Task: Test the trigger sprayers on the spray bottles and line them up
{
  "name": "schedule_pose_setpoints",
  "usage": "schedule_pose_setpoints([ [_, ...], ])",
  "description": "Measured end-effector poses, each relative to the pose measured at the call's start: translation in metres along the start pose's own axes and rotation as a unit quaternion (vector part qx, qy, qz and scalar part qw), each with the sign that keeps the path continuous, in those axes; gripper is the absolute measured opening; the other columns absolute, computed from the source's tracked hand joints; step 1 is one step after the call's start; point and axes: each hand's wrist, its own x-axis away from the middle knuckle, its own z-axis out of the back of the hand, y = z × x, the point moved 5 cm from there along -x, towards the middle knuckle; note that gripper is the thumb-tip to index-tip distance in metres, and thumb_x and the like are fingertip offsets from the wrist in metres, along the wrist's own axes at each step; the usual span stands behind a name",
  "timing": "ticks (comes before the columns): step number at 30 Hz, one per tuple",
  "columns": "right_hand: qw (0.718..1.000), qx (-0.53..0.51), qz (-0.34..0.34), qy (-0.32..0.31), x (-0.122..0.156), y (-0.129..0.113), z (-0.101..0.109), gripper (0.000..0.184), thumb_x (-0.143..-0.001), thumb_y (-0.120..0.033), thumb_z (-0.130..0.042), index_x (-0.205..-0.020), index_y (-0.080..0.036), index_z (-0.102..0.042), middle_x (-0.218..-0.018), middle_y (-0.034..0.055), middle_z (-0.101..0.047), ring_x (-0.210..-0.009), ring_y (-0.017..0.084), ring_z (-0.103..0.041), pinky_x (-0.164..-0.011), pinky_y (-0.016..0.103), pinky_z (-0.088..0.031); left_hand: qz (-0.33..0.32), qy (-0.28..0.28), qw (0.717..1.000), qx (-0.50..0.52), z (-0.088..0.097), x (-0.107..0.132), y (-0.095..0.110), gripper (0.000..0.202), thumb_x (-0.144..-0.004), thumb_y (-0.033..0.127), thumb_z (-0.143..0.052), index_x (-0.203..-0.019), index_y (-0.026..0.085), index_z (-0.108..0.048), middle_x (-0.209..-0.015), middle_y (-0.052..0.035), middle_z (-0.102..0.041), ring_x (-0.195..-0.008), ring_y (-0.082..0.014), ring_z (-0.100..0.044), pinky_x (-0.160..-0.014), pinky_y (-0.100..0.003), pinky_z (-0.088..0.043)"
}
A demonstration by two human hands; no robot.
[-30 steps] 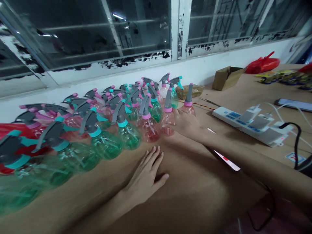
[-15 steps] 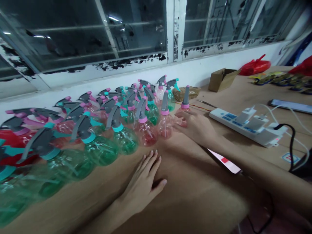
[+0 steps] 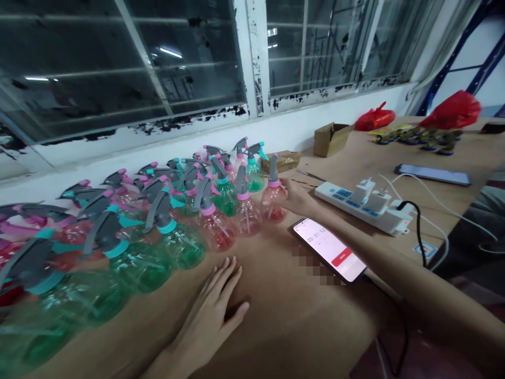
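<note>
My left hand [image 3: 213,305] lies flat on the brown tabletop with its fingers stretched out, holding nothing. My right hand [image 3: 296,197] is at the right end of a crowd of spray bottles, its fingers round the right side of a pink spray bottle [image 3: 273,204] with a grey trigger head and pink collar. Some of its fingertips are hidden behind that bottle. Another pink spray bottle [image 3: 248,215] stands just left of it. Nearer my left hand are a red-tinted bottle [image 3: 218,230] and a green spray bottle [image 3: 183,245] with a turquoise collar.
Beneath my right forearm lies a lit phone [image 3: 329,250] showing a timer. Behind it is a white power strip [image 3: 361,206] with plugs and cables. A small open carton [image 3: 331,141], tweezers [image 3: 310,175], a second phone [image 3: 433,174] and red plastic bags [image 3: 453,110] lie farther back.
The view has swung to the right, showing more of the lit phone. My right hand no longer covers the front of the pink bottle but is at its right side. My left hand stays flat.
</note>
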Motion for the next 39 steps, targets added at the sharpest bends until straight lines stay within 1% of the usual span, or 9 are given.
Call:
schedule_pose_setpoints([
  [4,1.0,-0.012,-0.009,-0.021,0.0,-0.004,-0.009,0.058,-0.064,-0.041,-0.071,-0.112,-0.014,-0.053,-0.102,0.0137,-0.065,-0.088,0.028,-0.062,-0.072,0.038,-0.048,-0.005,0.015,1.0,-0.001,0.003,-0.002,0.002,0.057,-0.09,0.046,-0.042,-0.138,0.016,-0.036,-0.147,-0.0124,-0.036,-0.135,-0.028,-0.034,-0.107,-0.05,-0.035],
  [8,1.0,-0.009,-0.015,-0.021,0.009,-0.009,0.003,0.054,-0.067,-0.043,-0.068,-0.11,-0.014,-0.054,-0.099,0.0141,-0.064,-0.088,0.03,-0.062,-0.071,0.041,-0.047,0.012,0.023,0.999,0.04,0.01,-0.003,0.003,0.051,-0.089,0.044,-0.045,-0.133,0.017,-0.042,-0.144,-0.0121,-0.041,-0.132,-0.0294,-0.038,-0.105,-0.052,-0.037],
  [14,1.0,0.001,0.026,-0.015,0.063,-0.045,0.044,0.061,-0.068,-0.05,-0.067,-0.115,-0.016,-0.049,-0.11,0.0144,-0.061,-0.099,0.032,-0.057,-0.078,0.043,-0.045,0.083,0.043,0.982,0.162,0.038,-0.002,-0.005,0.038,-0.091,0.034,-0.044,-0.127,0.023,-0.045,-0.136,-0.0085,-0.05,-0.126,-0.0245,-0.046,-0.105,-0.047,-0.039],
  [16,0.998,-0.017,0.042,-0.044,0.087,-0.066,0.046,0.058,-0.07,-0.054,-0.065,-0.114,-0.019,-0.049,-0.102,0.0111,-0.063,-0.088,0.028,-0.061,-0.071,0.04,-0.047,0.091,0.055,0.974,0.201,0.048,-0.002,-0.006,0.04,-0.09,0.034,-0.047,-0.128,0.026,-0.042,-0.136,-0.0071,-0.049,-0.127,-0.0247,-0.045,-0.106,-0.049,-0.036],
  [22,0.975,-0.119,0.063,-0.175,0.141,-0.124,0.009,0.061,-0.066,-0.058,-0.068,-0.111,-0.021,-0.05,-0.098,0.0078,-0.063,-0.085,0.026,-0.061,-0.069,0.038,-0.048,0.073,0.032,0.949,0.304,0.074,0.005,-0.003,0.078,-0.075,0.041,-0.066,-0.14,0.029,-0.025,-0.149,-0.0098,-0.032,-0.134,-0.0339,-0.032,-0.107,-0.056,-0.031],
  [27,0.96,-0.162,0.087,-0.209,0.154,-0.159,-0.029,0.059,-0.064,-0.057,-0.07,-0.106,-0.019,-0.052,-0.101,0.0091,-0.061,-0.09,0.027,-0.058,-0.072,0.041,-0.047,0.06,0.02,0.94,0.336,0.092,0.032,-0.013,0.093,-0.072,0.045,-0.069,-0.142,0.028,-0.011,-0.153,-0.0085,-0.022,-0.138,-0.0294,-0.025,-0.112,-0.052,-0.025],
  [32,0.948,-0.183,0.15,-0.213,0.162,-0.201,-0.063,0.063,-0.061,-0.059,-0.071,-0.105,-0.018,-0.051,-0.099,0.0081,-0.059,-0.089,0.025,-0.056,-0.073,0.04,-0.048,0.09,0.088,0.935,0.332,0.103,0.066,-0.026,0.081,-0.072,0.042,-0.07,-0.137,0.028,-0.023,-0.141,-0.0097,-0.04,-0.126,-0.0313,-0.043,-0.104,-0.053,-0.035],
  [35,0.948,-0.164,0.182,-0.202,0.167,-0.228,-0.081,0.071,-0.058,-0.067,-0.068,-0.106,-0.017,-0.053,-0.099,0.0093,-0.059,-0.09,0.026,-0.055,-0.076,0.043,-0.047,0.14,0.136,0.913,0.358,0.107,0.085,-0.034,0.071,-0.075,0.038,-0.068,-0.134,0.027,-0.029,-0.128,-0.009,-0.052,-0.111,-0.0295,-0.055,-0.096,-0.051,-0.043],
  [39,0.946,-0.115,0.223,-0.204,0.175,-0.26,-0.104,0.074,-0.061,-0.074,-0.06,-0.108,-0.018,-0.057,-0.099,0.0107,-0.06,-0.094,0.03,-0.054,-0.08,0.048,-0.045,0.198,0.182,0.874,0.405,0.111,0.105,-0.049,0.058,-0.078,0.036,-0.066,-0.128,0.026,-0.038,-0.116,-0.0064,-0.06,-0.103,-0.026,-0.06,-0.092,-0.045,-0.047],
])
